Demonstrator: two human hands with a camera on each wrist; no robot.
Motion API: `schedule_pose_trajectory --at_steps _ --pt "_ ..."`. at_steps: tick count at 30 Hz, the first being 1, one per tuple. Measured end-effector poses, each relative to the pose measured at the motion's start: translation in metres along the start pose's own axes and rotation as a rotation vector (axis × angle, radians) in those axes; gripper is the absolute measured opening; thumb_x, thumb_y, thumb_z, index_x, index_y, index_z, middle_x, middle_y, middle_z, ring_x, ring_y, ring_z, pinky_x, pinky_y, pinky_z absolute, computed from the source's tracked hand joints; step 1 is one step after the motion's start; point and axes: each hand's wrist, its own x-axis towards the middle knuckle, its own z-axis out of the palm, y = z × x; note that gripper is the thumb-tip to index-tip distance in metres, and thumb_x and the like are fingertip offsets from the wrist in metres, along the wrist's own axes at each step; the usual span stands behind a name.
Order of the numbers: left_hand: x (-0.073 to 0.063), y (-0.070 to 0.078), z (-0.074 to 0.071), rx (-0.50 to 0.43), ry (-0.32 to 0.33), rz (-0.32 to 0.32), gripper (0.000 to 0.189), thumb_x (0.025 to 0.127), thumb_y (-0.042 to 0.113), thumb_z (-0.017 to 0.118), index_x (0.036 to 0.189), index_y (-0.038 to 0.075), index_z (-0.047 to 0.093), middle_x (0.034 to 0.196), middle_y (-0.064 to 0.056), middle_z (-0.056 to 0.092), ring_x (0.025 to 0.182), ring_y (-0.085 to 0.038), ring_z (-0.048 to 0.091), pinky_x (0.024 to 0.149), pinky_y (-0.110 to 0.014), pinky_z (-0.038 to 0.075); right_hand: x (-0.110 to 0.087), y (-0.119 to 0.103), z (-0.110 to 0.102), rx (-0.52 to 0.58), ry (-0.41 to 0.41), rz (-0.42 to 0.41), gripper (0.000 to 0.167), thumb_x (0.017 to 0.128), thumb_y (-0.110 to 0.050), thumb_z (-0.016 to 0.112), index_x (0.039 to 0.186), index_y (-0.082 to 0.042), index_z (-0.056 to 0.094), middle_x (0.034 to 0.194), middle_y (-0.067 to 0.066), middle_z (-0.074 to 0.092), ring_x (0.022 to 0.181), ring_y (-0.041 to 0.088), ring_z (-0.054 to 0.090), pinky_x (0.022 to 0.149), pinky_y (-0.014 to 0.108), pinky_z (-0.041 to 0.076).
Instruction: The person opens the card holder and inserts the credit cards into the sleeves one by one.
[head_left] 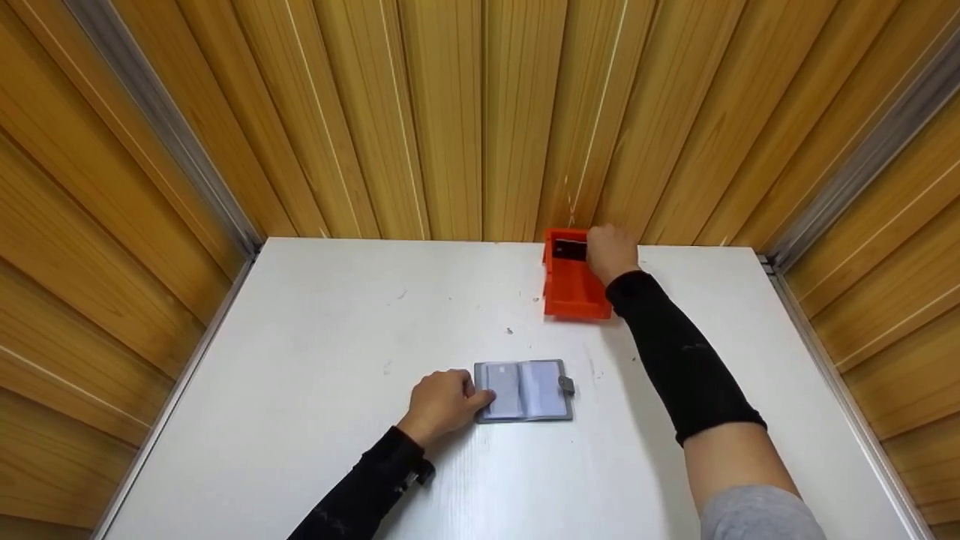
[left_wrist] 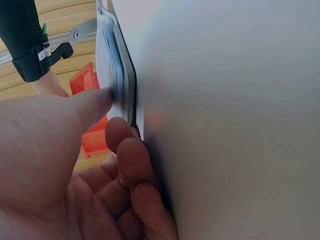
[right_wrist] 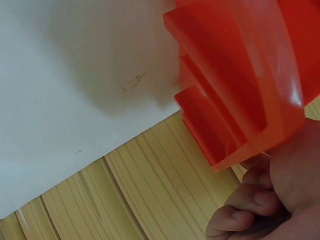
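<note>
A small grey card holder (head_left: pixel 546 390) lies open on the white table, with clear sleeves and a pale card in its left side. My left hand (head_left: pixel 444 405) pinches its left edge. The left wrist view shows my thumb (left_wrist: pixel 95 105) pressing the stacked sleeves, with curled fingers at the table. Farther back, my right hand (head_left: pixel 613 253) is at the right rear rim of a red plastic bin (head_left: pixel 574 289). A dark flat card-like piece (head_left: pixel 570 250) is inside the bin, beside that hand. Curled fingers show in the right wrist view; the bin hides thumb and index fingertip.
The white table (head_left: pixel 337 337) ends at a wood-patterned wall (head_left: pixel 450 150) just behind the bin. Similar panels and grey metal rails stand at both sides. The card holder's snap strap (head_left: pixel 566 385) sticks out to the right.
</note>
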Motion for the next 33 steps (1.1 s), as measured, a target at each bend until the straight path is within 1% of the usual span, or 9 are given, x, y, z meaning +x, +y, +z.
schedule_pose_trajectory --at_steps 3,7,11,18,25,33 --pt "0.001 -0.001 0.0 0.001 0.0 -0.001 0.043 0.097 0.05 0.08 0.075 0.019 0.061 0.068 0.006 0.055 0.067 -0.014 0.053 0.063 -0.031 0.038 0.002 -0.004 0.001 -0.032 0.011 -0.012 0.02 0.098 0.002 0.061 0.101 0.005 0.081 0.101 0.029 0.079 0.093 0.048 0.078 0.078 0.063 0.063" --pt "0.001 -0.001 0.001 -0.006 0.005 0.009 0.043 0.097 0.05 0.08 0.074 0.019 0.062 0.067 0.008 0.055 0.066 -0.013 0.052 0.062 -0.03 0.038 0.003 -0.007 0.0 -0.075 0.001 -0.031 0.021 0.099 0.003 0.061 0.104 0.006 0.081 0.101 0.028 0.079 0.096 0.047 0.078 0.081 0.062 0.064" --pt "-0.001 -0.001 0.003 -0.013 0.016 0.021 0.043 0.097 0.048 0.081 0.073 0.019 0.061 0.065 0.009 0.053 0.064 -0.012 0.051 0.061 -0.029 0.037 0.005 -0.007 0.002 -0.1 -0.009 -0.046 0.022 0.101 0.004 0.059 0.104 0.006 0.081 0.101 0.029 0.079 0.097 0.047 0.078 0.08 0.063 0.064" --pt "-0.001 0.0 0.003 -0.007 0.027 0.024 0.043 0.096 0.048 0.083 0.072 0.019 0.061 0.066 0.009 0.054 0.065 -0.012 0.051 0.062 -0.029 0.037 0.007 -0.003 0.003 -0.113 -0.021 -0.045 0.023 0.101 0.003 0.058 0.103 0.005 0.081 0.103 0.029 0.08 0.097 0.047 0.078 0.082 0.063 0.064" --pt "-0.001 0.0 0.003 -0.012 0.015 0.014 0.043 0.096 0.048 0.082 0.073 0.019 0.061 0.065 0.008 0.053 0.065 -0.012 0.051 0.061 -0.029 0.037 0.009 -0.001 0.006 -0.099 -0.03 -0.044 0.023 0.102 0.003 0.058 0.105 0.005 0.081 0.104 0.029 0.079 0.099 0.047 0.078 0.083 0.064 0.064" --pt "0.0 -0.002 0.002 0.011 0.026 0.022 0.043 0.096 0.049 0.082 0.073 0.019 0.061 0.065 0.009 0.054 0.065 -0.011 0.052 0.062 -0.029 0.037 0.013 -0.003 0.002 -0.106 -0.075 -0.042 0.023 0.103 0.003 0.058 0.106 0.006 0.08 0.107 0.03 0.079 0.101 0.047 0.077 0.083 0.064 0.064"
